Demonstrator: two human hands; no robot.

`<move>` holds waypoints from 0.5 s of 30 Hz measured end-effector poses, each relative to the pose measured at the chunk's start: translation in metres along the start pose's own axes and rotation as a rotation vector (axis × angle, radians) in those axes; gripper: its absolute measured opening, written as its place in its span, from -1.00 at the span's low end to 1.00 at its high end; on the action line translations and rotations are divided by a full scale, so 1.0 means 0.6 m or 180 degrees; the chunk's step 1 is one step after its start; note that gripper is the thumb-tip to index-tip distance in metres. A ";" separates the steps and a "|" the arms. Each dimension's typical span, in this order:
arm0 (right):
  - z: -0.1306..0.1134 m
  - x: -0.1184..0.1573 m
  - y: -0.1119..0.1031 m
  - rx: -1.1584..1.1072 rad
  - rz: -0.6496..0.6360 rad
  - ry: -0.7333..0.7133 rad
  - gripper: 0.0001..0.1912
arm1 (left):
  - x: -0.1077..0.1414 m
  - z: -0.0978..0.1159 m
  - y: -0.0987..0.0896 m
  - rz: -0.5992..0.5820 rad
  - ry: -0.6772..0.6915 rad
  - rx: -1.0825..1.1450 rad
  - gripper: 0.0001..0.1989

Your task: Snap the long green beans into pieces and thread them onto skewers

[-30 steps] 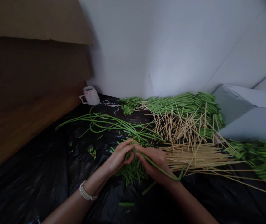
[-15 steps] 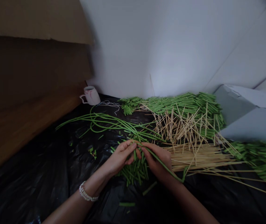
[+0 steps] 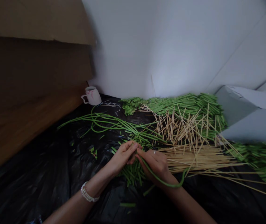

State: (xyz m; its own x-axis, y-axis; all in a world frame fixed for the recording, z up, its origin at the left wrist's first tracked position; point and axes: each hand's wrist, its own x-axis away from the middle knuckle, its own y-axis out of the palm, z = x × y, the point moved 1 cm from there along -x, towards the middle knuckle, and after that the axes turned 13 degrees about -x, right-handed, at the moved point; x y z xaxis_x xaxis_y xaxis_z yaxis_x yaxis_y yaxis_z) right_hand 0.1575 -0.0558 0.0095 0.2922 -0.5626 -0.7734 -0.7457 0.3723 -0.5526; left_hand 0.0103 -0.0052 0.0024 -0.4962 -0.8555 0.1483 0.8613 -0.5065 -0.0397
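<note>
A long green garlic scape [image 3: 168, 184] runs from my fingertips back over my right wrist, its free end curling up. My right hand [image 3: 155, 161], with a ring on it, pinches the scape near its end. My left hand [image 3: 123, 154] is closed at the same spot, its thumb and fingertips meeting those of my right hand. The scape's tip and whatever sits between the left fingers are hidden. Just under my hands lies a pile of short cut scape pieces [image 3: 133, 175]. Long uncut scapes [image 3: 114, 123] lie beyond my left hand.
Bamboo skewers [image 3: 198, 158] lie right of my hands. Behind them are rows of skewered scape pieces [image 3: 182, 104], with another stack [image 3: 261, 158] at far right. A mug [image 3: 93, 96] and white string [image 3: 111, 104] stand back left. Black plastic sheeting [image 3: 53, 186] covers the surface.
My right hand has turned and shifted left, closer against my left fingertips. The scape's loose length now bows lower over my right wrist. The short piece seen between my left fingers is now hidden.
</note>
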 end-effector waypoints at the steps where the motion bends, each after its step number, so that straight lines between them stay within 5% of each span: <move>1: 0.000 0.000 0.000 0.0007 -0.0014 -0.0028 -0.80 | 0.000 0.002 0.000 -0.0010 -0.0004 0.0005 -0.61; 10: 0.000 0.004 0.003 -0.0037 -0.0128 -0.0047 -0.82 | 0.002 0.007 -0.005 0.0027 0.0047 -0.0046 -0.65; 15: 0.002 0.003 -0.001 -0.0617 0.0134 0.0585 -0.84 | 0.003 0.011 -0.007 0.0354 0.0084 -0.0108 -0.59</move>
State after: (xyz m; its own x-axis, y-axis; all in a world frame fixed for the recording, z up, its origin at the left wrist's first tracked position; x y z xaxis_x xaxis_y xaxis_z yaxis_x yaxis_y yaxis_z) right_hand 0.1590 -0.0562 0.0080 0.1583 -0.6808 -0.7152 -0.8608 0.2598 -0.4377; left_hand 0.0066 -0.0036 0.0094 -0.4007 -0.9089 0.1151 0.9073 -0.4111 -0.0878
